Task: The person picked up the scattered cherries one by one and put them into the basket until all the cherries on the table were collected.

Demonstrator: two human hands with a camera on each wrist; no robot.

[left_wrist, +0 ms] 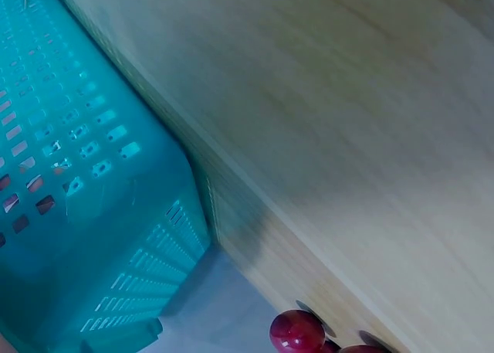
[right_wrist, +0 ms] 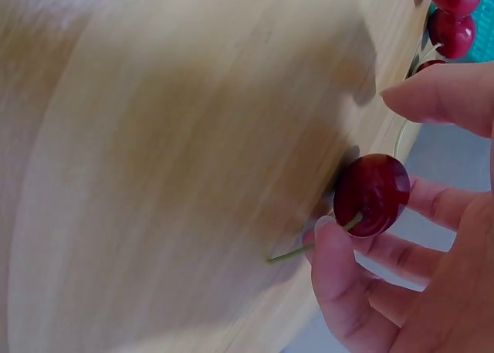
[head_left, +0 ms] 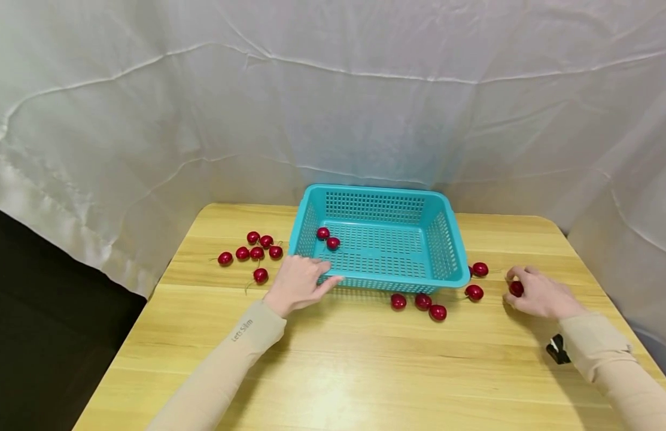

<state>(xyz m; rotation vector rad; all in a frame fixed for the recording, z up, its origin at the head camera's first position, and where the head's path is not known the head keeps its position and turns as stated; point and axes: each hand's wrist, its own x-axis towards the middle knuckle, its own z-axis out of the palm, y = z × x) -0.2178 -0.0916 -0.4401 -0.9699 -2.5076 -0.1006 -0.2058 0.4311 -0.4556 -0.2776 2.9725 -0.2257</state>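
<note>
At the front left corner of the turquoise plastic basket, my left hand holds the rim, with fingers over the edge and the thumb along the front. In the left wrist view the basket fills the left side, and the fingers' hold is mostly out of sight. My right hand is at the right, its fingers spread around a red cherry with a green stem. That cherry is close to the table. The raised finger stands apart from it, while another fingertip covers part of the stem.
Two cherries lie inside the basket. Several cherries are on the wooden table left of it. More cherries lie along its front and right side. Pale cloth hangs behind the table.
</note>
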